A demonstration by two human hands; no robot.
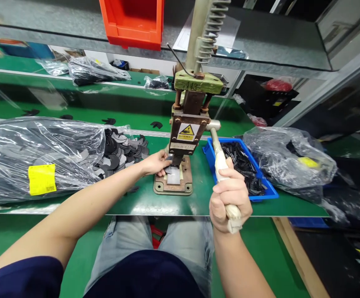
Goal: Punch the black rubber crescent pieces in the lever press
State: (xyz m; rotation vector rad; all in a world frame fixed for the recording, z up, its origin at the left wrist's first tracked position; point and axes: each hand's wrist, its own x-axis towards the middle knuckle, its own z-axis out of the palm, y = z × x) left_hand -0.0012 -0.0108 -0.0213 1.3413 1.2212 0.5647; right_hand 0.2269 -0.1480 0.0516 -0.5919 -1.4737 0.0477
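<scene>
A hand-operated lever press (187,120) stands on the green bench in front of me. My right hand (232,196) is wrapped round the press's tape-covered lever (219,155), which is pulled downward toward me. At the base plate (172,188), my left hand (155,162) pinches a small dark flat piece (168,169) under the press head; fingers hide much of it. A light grey plate (174,176) lies on the base beneath the ram. Left of the press, many black and grey curved flat pieces (120,151) spill from a clear plastic bag (43,149).
A blue tray (271,192) of narrow black parts stands right of the press, beside another plastic bag (291,153). Several curved pieces lie on the green surface (130,105) behind. An orange bin (133,25) sits on the overhead shelf (58,20).
</scene>
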